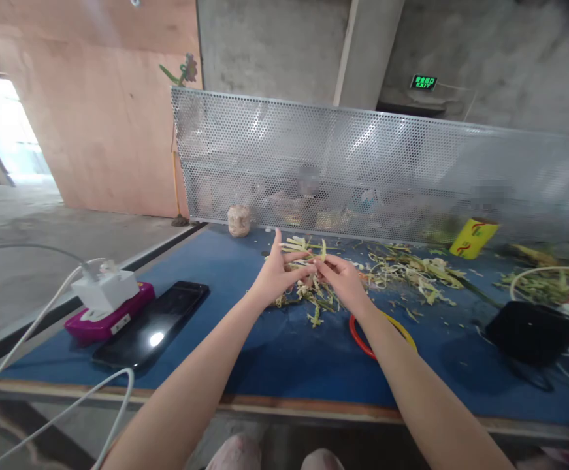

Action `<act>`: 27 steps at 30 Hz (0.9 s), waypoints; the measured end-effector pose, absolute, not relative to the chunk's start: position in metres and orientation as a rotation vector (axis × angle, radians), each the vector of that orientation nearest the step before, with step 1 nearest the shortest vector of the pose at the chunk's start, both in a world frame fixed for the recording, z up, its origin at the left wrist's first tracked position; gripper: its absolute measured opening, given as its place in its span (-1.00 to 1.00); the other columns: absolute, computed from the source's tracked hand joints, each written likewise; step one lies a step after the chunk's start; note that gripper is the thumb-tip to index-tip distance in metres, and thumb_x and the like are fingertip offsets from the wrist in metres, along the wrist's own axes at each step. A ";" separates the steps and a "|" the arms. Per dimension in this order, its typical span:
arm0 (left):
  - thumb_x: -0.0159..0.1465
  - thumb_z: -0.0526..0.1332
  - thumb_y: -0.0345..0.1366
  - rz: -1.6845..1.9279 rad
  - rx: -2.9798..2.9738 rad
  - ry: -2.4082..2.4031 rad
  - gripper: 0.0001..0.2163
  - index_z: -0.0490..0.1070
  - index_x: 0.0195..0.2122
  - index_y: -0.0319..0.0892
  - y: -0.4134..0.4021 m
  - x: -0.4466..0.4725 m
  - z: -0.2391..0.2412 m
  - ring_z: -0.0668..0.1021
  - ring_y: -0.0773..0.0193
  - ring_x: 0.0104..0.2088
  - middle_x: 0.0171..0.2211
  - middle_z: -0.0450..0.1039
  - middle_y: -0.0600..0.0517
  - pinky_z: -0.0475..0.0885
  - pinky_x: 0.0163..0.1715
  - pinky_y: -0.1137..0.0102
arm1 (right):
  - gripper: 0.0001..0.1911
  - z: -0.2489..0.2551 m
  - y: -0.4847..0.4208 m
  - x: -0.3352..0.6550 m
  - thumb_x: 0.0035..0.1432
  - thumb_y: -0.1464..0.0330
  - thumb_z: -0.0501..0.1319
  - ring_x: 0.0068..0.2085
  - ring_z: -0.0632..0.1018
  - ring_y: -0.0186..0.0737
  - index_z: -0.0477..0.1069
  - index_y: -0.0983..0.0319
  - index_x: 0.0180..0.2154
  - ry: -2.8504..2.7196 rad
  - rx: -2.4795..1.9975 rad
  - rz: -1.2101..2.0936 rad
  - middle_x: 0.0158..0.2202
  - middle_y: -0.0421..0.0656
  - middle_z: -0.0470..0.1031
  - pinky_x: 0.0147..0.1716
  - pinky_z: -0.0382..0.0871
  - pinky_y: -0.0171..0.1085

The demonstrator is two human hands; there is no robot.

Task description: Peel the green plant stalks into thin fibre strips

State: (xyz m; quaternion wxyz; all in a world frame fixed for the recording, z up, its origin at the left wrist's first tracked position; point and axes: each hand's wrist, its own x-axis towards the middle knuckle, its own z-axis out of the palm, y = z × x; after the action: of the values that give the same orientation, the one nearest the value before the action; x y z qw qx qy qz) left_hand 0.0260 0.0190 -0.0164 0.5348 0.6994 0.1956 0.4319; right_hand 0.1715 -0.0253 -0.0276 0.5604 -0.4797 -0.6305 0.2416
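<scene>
My right hand [343,279] is closed in a pinch, with a thin pale green plant strip [323,250] sticking up at its fingertips. My left hand [277,273] faces it from the left, one finger pointing up and the others stretched toward the right hand's fingertips. The two hands nearly meet, and whether the left one touches the strip is hard to tell. Beneath and behind them lies a loose heap of shredded plant strips [316,303], green to whitish. Another heap of plant scraps [424,271] spreads to the right.
On the blue table [284,372] lie a black phone [151,326], a magenta power strip [88,326] with a white charger [105,290], and red and yellow rings [362,343]. A black object [532,333], yellow pack [474,238] and wrapped jar-like lump [239,220] stand around. Perforated metal screen [284,143] behind.
</scene>
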 end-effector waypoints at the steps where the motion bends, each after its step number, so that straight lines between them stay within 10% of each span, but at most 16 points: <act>1: -0.01 0.29 -0.35 1.012 1.667 0.468 0.04 -0.68 0.15 -0.03 0.020 0.027 -0.018 0.51 0.36 -0.55 -0.09 0.38 -0.18 0.38 -0.59 0.46 | -0.72 -0.028 -0.024 0.172 0.01 0.14 0.11 -0.60 0.23 -0.38 0.38 0.23 -0.42 -1.469 -1.103 0.648 -0.63 -0.26 0.22 -0.60 0.10 -0.36; 7: -0.03 0.29 -0.37 1.010 1.680 0.550 0.01 -0.56 0.19 -0.28 0.023 0.025 -0.019 0.39 0.46 -0.65 -0.53 0.45 0.07 0.30 -0.58 0.50 | -0.76 -0.028 -0.024 0.172 -0.08 0.20 0.21 -0.58 0.27 -0.38 0.37 0.22 -0.38 -1.482 -1.095 0.665 -0.63 -0.27 0.23 -0.58 0.14 -0.36; 14: -0.06 0.32 -0.32 0.841 1.730 0.617 0.04 -0.55 0.18 -0.37 0.021 0.028 -0.022 0.33 0.45 -0.66 -0.58 0.44 0.08 0.17 -0.64 0.52 | -0.72 -0.031 -0.019 0.177 -0.10 0.14 0.20 -0.61 0.26 -0.41 0.31 0.22 -0.45 -1.385 -1.108 0.761 -0.63 -0.29 0.22 -0.60 0.16 -0.36; 21: -0.03 0.29 -0.32 0.949 1.820 0.596 -0.18 -0.15 0.19 -0.30 0.020 0.029 -0.023 0.41 0.37 -0.55 -0.56 0.41 0.08 0.29 -0.48 0.44 | -0.68 -0.036 -0.014 0.174 -0.04 0.10 0.14 -0.68 0.09 -0.49 0.33 0.24 -0.40 -1.253 -0.935 1.036 -0.64 -0.31 0.17 -0.66 -0.03 -0.38; 27: 0.02 0.24 -0.32 1.197 1.870 0.553 -0.24 -0.17 0.20 -0.15 0.017 0.033 -0.026 0.42 0.36 -0.39 -0.14 0.34 -0.12 0.31 -0.51 0.47 | -0.65 -0.039 -0.013 0.172 -0.06 0.14 0.18 -0.64 0.07 -0.46 0.40 0.22 -0.26 -1.271 -0.942 1.004 -0.64 -0.31 0.11 -0.66 -0.06 -0.37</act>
State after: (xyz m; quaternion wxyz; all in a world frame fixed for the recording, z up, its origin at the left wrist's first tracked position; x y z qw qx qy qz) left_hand 0.0326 0.0165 -0.0265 0.4138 0.7440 0.2201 0.4763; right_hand 0.1722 -0.0135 -0.0392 0.5923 -0.4051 -0.5465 0.4319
